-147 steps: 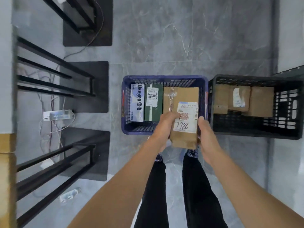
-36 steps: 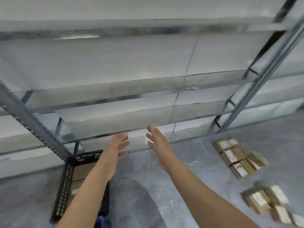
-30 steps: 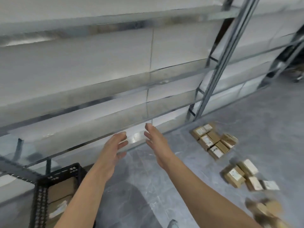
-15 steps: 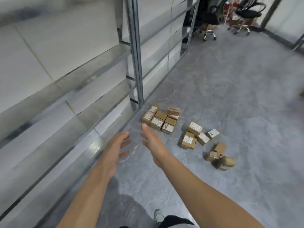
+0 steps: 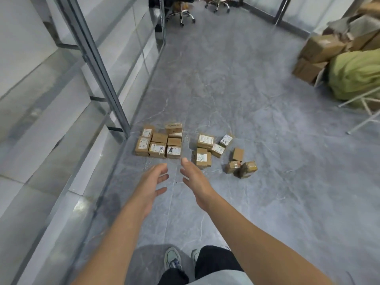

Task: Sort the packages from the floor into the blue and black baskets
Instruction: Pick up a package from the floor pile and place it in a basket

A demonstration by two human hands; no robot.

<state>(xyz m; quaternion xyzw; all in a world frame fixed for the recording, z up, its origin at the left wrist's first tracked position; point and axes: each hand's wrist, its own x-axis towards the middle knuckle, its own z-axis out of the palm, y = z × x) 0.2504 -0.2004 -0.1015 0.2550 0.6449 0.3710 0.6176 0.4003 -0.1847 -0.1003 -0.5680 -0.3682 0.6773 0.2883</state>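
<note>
Some fifteen small brown packages found lying on the grey floor, a little above the middle of the frame. Made out a left block packed in tight rows, just beside the foot of a metal upright. Noted a looser group just to its right, several with white labels facing up. Picked out three strays further right again, the lower two touching and tilted.

Found the left hand held out below the left block, wide, fingers relaxed and slightly spread, holding nothing. Found the right hand beside it, likewise wide and holding nothing, palm turned toward the left one. Placed its fingertips, in the picture, just under the gap between the block and the looser group. Judged both hands to be up off the floor and clear of every package, near each other but not touching. Traced two bare forearms down to the lower edge of the frame, with a pair of pale shoes between them at the bottom.

Saw pale shelves slanting down the left side behind the upright. Spotted the wheeled bases of office chairs at the top centre. Noted cardboard boxes heaped at the upper right, a green sack just below them, and thin white frame legs under that.
</note>
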